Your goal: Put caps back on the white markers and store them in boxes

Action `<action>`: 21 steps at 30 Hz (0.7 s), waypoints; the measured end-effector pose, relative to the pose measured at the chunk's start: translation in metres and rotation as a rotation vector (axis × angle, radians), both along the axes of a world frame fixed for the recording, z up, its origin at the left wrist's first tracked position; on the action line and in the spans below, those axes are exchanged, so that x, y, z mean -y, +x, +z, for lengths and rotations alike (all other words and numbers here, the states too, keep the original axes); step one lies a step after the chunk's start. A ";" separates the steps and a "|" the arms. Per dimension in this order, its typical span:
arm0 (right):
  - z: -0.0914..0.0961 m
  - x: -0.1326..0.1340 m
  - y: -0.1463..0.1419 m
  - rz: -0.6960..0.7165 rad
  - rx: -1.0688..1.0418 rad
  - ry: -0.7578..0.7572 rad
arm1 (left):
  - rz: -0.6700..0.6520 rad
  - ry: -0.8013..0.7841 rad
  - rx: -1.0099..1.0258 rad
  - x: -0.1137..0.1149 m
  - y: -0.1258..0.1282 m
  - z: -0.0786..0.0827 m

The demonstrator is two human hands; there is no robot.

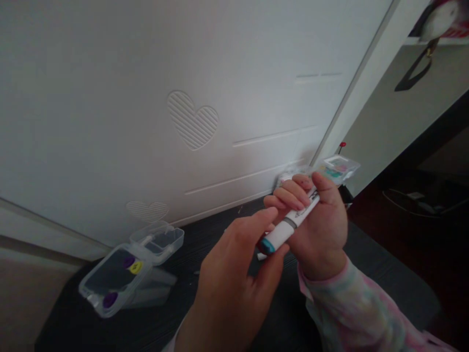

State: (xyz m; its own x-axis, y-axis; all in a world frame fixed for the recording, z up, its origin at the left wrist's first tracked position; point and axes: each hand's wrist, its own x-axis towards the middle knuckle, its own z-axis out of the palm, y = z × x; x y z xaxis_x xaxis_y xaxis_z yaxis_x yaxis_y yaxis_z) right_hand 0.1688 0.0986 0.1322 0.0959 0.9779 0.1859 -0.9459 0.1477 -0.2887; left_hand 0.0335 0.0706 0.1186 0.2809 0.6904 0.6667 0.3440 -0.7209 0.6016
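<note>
A white marker (282,233) with a grey band and a teal end slants between my hands above the dark tabletop. My right hand (318,225), in a pastel tie-dye sleeve, has the marker's far half lying across its palm, with the fingers curled over it and the thumb near the far tip. With thumb and forefinger, my left hand (234,274) grips the teal end from either side. Behind the right hand's fingers, a clear plastic item is partly hidden.
An open clear plastic box (142,274) with purple spots and a yellow tag stands on the dark table (388,278) at left. Another clear case (339,167) with coloured contents is behind my right hand. A white panel (110,98) with heart reliefs rises behind the table.
</note>
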 end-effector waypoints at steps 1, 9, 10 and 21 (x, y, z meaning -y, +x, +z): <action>-0.001 0.000 -0.001 0.012 0.021 -0.019 | -0.011 0.018 0.004 0.001 0.000 0.000; -0.004 -0.004 -0.010 0.002 0.144 -0.115 | 0.029 0.191 -0.099 0.005 -0.001 0.009; -0.004 -0.003 -0.011 -0.010 0.154 -0.112 | 0.034 0.193 -0.108 0.005 -0.001 0.010; -0.006 0.006 -0.015 -0.100 0.350 0.019 | -0.056 -0.021 -0.232 -0.009 -0.010 0.009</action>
State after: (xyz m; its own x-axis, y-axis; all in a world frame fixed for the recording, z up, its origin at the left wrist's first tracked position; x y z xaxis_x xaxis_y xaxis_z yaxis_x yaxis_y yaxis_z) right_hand 0.1538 0.0927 0.1259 0.1182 0.9629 0.2427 -0.7710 0.2430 -0.5886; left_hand 0.0230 0.0800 0.1280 0.4629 0.6827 0.5654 0.4344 -0.7307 0.5267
